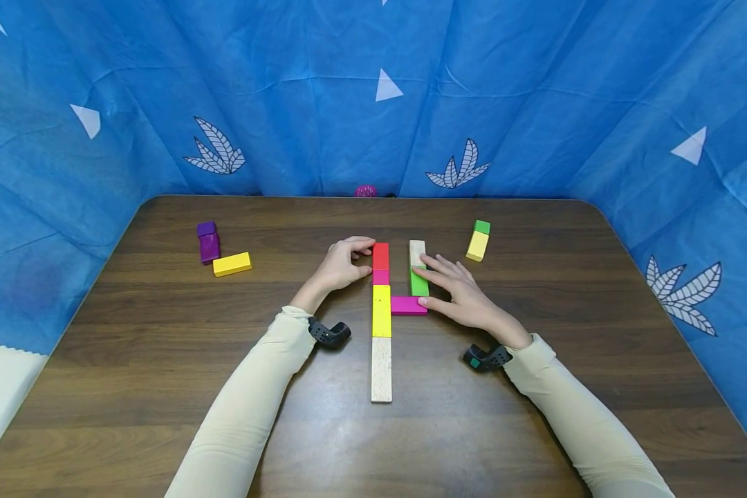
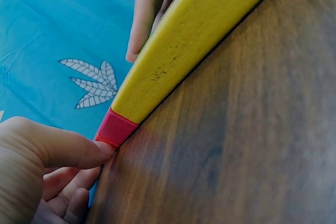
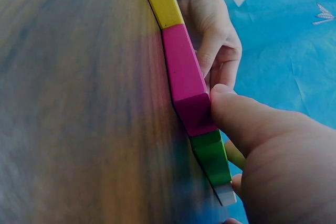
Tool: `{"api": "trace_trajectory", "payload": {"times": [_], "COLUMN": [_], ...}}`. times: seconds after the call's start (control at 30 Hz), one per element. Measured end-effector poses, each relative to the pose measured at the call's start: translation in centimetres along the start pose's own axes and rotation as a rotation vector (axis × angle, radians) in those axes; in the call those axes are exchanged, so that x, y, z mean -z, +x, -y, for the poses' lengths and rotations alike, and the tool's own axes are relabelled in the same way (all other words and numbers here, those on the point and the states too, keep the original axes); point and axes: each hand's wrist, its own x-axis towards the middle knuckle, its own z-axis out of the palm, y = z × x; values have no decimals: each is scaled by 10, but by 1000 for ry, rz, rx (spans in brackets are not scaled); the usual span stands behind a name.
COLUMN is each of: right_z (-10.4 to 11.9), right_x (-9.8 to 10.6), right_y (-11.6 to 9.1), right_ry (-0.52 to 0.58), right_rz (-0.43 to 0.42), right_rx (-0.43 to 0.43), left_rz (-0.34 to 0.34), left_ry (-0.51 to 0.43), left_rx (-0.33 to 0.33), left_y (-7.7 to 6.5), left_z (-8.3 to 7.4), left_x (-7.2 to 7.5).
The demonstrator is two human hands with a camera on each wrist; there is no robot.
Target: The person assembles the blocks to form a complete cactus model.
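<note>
My left hand point(image 1: 342, 266) touches the left side of a red block point(image 1: 381, 256), its thumb low near the small pink block point(image 1: 381, 277). Those lie end to end with a yellow block point(image 1: 382, 311) and a pale wood block point(image 1: 382, 370), making one straight line. From the yellow block's right side a magenta block point(image 1: 406, 306) sticks out. Against its far side, near the right end, stands a green block point(image 1: 419, 282) with a smaller pale block point(image 1: 417, 252) beyond. My right hand point(image 1: 463, 294) rests its thumb on the magenta block's right end, other fingers spread along the green and pale blocks.
Two purple blocks point(image 1: 209, 247) and a yellow block point(image 1: 232, 264) lie at the table's back left. A small green block point(image 1: 482, 227) and a light yellow block point(image 1: 477, 246) lie at the back right. Blue cloth point(image 1: 324, 124) hangs around the wooden table point(image 1: 131, 387).
</note>
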Motion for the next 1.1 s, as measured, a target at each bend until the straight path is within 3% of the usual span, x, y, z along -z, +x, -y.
{"api": "trace_trajectory", "payload": {"times": [0.37, 0.57, 0.73, 1.1], "right_z": [0, -1, -1, 0], "right_x": [2, 1, 0, 0], "right_y": [-1, 0, 0, 1], "right_ry": [-6, 1, 1, -11], "right_rz": [-3, -4, 2, 3], "right_rx": [-1, 3, -3, -10], "left_rz": [-14, -77, -82, 29], "left_ry": [-15, -30, 37, 127], "left_rx": [-15, -68, -139, -233], "left_y": [1, -6, -24, -81], "left_z": [-1, 0, -2, -13], "left_x": [0, -1, -4, -15]}}
